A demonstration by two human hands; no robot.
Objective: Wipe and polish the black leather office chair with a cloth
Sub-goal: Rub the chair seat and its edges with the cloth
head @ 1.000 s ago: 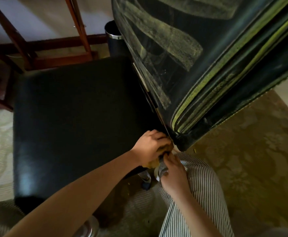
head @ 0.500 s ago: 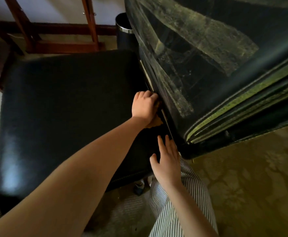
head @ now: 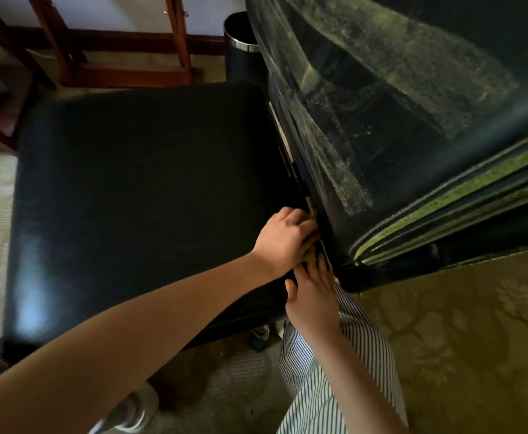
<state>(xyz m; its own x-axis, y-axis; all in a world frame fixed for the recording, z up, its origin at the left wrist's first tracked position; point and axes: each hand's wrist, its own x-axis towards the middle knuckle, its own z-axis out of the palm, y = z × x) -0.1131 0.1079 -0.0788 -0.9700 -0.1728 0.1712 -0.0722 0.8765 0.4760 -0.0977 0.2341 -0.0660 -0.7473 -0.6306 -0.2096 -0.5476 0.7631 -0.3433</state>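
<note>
The black leather chair fills the view: its glossy seat (head: 137, 198) lies left and centre, its dusty, streaked backrest (head: 397, 120) rises at the right. My left hand (head: 283, 239) grips a small yellow-brown cloth (head: 310, 245) and presses it into the gap where seat meets backrest, near the seat's near right corner. Most of the cloth is hidden under the fingers. My right hand (head: 311, 296) lies just below it with straight fingers touching the seat edge beside the backrest's lower corner.
A black bin (head: 240, 48) with a chrome rim stands behind the backrest. Reddish wooden furniture legs (head: 175, 36) cross the far floor. Patterned carpet (head: 460, 339) spreads to the right. My striped trouser leg (head: 334, 386) and a shoe (head: 137, 408) are below the seat.
My left hand with the cloth slid back down the seat-backrest gap toward the near corner. My right hand stayed at the seat edge, and now sits right under the left.
</note>
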